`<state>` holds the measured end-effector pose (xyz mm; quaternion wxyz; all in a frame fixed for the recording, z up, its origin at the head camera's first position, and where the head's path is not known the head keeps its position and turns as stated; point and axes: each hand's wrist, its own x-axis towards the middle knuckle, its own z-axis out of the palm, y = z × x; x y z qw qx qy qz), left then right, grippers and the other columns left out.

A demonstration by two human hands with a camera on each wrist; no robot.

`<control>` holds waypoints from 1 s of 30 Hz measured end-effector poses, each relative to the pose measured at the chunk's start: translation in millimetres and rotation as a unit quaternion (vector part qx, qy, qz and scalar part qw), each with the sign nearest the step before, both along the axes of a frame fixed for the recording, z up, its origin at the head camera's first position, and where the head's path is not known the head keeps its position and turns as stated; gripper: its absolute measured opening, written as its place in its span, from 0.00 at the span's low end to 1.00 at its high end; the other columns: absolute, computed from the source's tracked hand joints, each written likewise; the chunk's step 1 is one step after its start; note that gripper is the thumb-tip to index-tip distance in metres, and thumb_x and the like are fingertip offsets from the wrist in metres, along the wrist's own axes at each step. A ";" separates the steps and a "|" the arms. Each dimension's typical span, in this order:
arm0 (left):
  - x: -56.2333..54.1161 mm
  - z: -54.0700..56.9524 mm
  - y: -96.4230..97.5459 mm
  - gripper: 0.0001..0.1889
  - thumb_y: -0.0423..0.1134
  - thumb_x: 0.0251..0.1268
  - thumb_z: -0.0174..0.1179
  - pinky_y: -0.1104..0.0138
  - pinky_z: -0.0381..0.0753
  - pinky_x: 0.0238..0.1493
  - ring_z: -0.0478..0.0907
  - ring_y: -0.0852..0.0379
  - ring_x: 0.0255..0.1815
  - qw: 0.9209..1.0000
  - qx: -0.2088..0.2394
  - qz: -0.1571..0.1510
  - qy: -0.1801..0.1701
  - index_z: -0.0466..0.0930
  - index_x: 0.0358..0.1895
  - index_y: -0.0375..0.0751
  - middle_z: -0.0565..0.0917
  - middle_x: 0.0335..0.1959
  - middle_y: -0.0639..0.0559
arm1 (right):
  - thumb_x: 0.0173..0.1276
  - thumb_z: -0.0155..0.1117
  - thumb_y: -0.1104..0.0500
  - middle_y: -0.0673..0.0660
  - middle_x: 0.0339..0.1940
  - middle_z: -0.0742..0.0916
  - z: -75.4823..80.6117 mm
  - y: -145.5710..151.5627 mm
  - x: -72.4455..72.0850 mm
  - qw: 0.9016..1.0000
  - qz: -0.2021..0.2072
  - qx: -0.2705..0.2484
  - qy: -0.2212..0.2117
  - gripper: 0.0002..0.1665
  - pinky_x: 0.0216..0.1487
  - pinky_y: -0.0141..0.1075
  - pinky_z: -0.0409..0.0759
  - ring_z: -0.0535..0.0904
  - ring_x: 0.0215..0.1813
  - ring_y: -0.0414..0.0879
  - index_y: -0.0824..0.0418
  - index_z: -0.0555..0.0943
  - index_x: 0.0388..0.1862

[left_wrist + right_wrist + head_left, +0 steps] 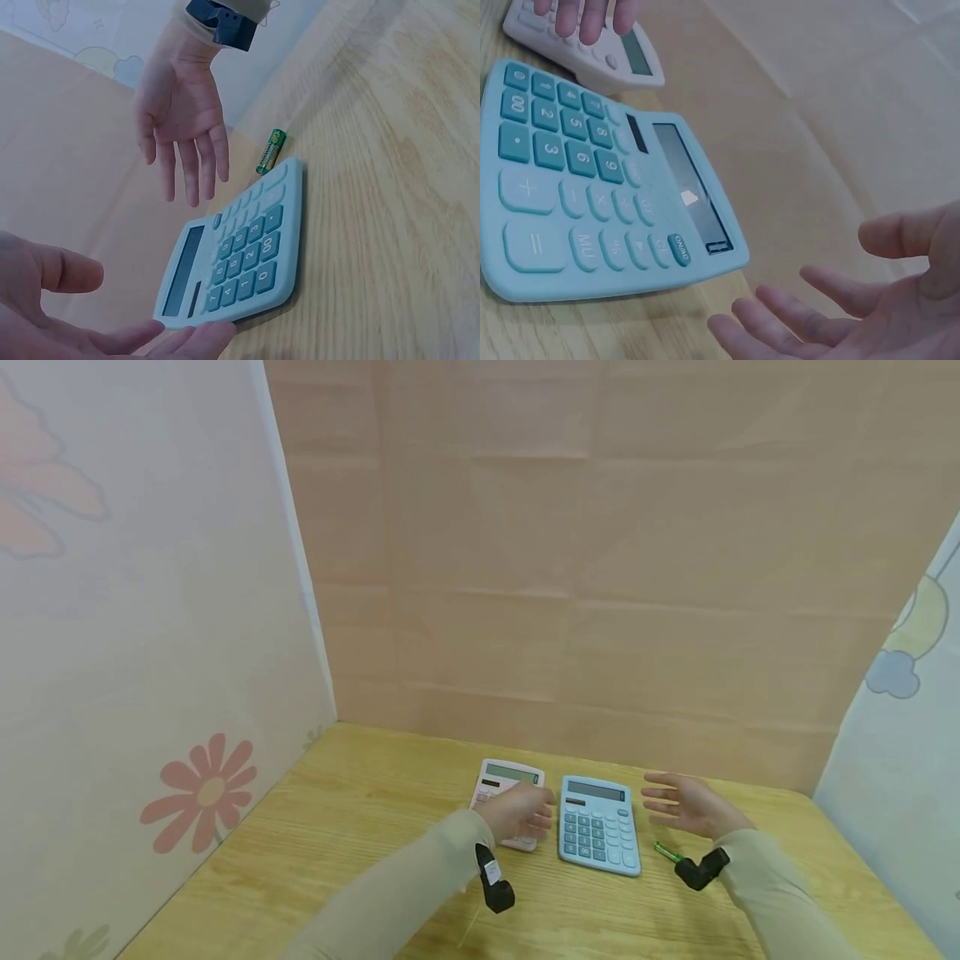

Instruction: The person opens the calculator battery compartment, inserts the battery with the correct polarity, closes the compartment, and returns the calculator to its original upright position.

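A blue calculator (598, 827) lies flat on the table between my two hands, its display showing a 0 in the right wrist view. To its left, a pale pink calculator (512, 772) is partly covered by my left hand (517, 810), which hovers over it with fingers extended. My right hand (693, 806) is held to the right of the blue calculator, fingers spread and palm facing inward. Neither hand holds anything. A green battery (271, 151) lies on the table to the right of the blue calculator, below my right hand.
The wooden table (360, 793) meets a brown paper-like backdrop (600, 568) behind the calculators. A pale sheet with a flower print (198, 793) stands on the left, and another printed sheet (907, 760) on the right. Each wrist wears a black camera mount.
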<state>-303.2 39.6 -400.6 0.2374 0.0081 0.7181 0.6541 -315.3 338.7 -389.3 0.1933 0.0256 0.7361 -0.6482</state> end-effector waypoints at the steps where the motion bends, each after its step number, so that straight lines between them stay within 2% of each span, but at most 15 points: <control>1: 0.1 -0.7 1.5 0.23 0.37 0.69 0.54 0.53 0.83 0.52 0.78 0.37 0.53 1.000 -0.002 -0.001 -0.005 0.67 0.63 0.28 0.76 0.54 0.30 | 0.81 0.33 0.49 0.77 0.74 0.53 -0.9 -1.4 -0.5 1.000 -0.003 0.003 -0.005 0.37 0.70 0.58 0.65 0.63 0.69 0.68 0.70 0.40 0.77; 4: 0.5 -4.0 6.5 0.26 0.36 0.70 0.54 0.51 0.82 0.53 0.76 0.33 0.56 1.000 -0.001 -0.004 -0.015 0.62 0.66 0.26 0.74 0.56 0.26 | 0.81 0.34 0.49 0.78 0.74 0.48 -3.2 -5.4 -2.0 1.000 -0.004 0.005 -0.017 0.38 0.70 0.59 0.63 0.49 0.74 0.73 0.69 0.37 0.77; 10: 3.8 -6.2 16.7 0.32 0.34 0.67 0.56 0.47 0.80 0.55 0.73 0.29 0.59 0.999 -0.009 0.020 -0.046 0.54 0.70 0.25 0.71 0.58 0.21 | 0.81 0.35 0.51 0.80 0.73 0.48 -8.0 -11.7 -5.5 1.000 0.003 0.017 -0.025 0.38 0.69 0.59 0.66 0.50 0.73 0.74 0.70 0.36 0.76; 15: 5.4 -8.8 18.6 0.37 0.33 0.67 0.56 0.46 0.81 0.53 0.73 0.29 0.58 0.998 -0.018 0.022 -0.049 0.45 0.73 0.25 0.71 0.57 0.20 | 0.80 0.36 0.51 0.81 0.73 0.50 -13.0 -15.1 -8.1 0.999 0.001 0.026 -0.031 0.39 0.66 0.58 0.70 0.50 0.73 0.74 0.72 0.37 0.76; 20: 6.7 -13.7 19.1 0.34 0.33 0.67 0.56 0.44 0.81 0.52 0.71 0.27 0.59 0.998 -0.011 0.019 -0.055 0.52 0.70 0.23 0.69 0.58 0.18 | 0.79 0.37 0.52 0.81 0.72 0.51 -17.6 -18.2 -9.4 0.999 -0.005 0.019 -0.040 0.39 0.62 0.56 0.74 0.55 0.72 0.72 0.71 0.37 0.75; 25: 8.2 -16.9 19.9 0.32 0.33 0.66 0.56 0.44 0.81 0.50 0.71 0.28 0.60 0.998 -0.017 0.020 -0.062 0.56 0.69 0.24 0.69 0.58 0.20 | 0.79 0.37 0.52 0.79 0.70 0.55 -19.9 -23.8 -11.3 0.998 -0.023 0.022 -0.047 0.37 0.57 0.51 0.79 0.64 0.66 0.65 0.70 0.39 0.75; 30: 11.1 -16.4 21.1 0.30 0.33 0.65 0.57 0.46 0.82 0.49 0.72 0.31 0.59 0.998 -0.028 0.018 -0.059 0.58 0.67 0.26 0.71 0.56 0.23 | 0.78 0.38 0.52 0.78 0.68 0.57 -19.3 -29.6 -14.4 0.997 -0.040 0.027 -0.053 0.35 0.53 0.49 0.81 0.66 0.61 0.62 0.70 0.44 0.74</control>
